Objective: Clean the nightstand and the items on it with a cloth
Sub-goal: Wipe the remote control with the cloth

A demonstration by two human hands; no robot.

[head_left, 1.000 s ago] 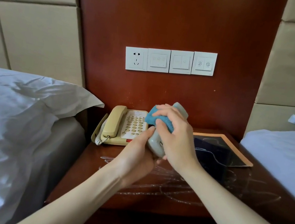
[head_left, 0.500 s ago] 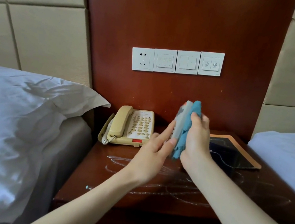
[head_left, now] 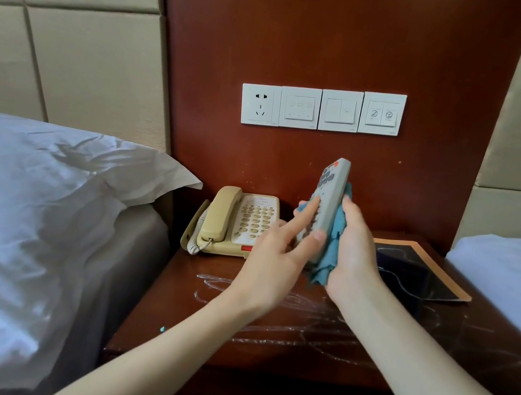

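No words, brands or numbers can be read. The only clear signs are two round icons, each a circle around a small mark, on the switch plate (head_left: pixel 382 114) above the fingers (head_left: pixel 311 208). Print on the phone (head_left: pixel 250 220) keys just left of the fingers and on the remote (head_left: pixel 330 195) buttons is too small to read

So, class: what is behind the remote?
A blue cloth, pressed against the remote by the right hand. The remote's back face is hidden.
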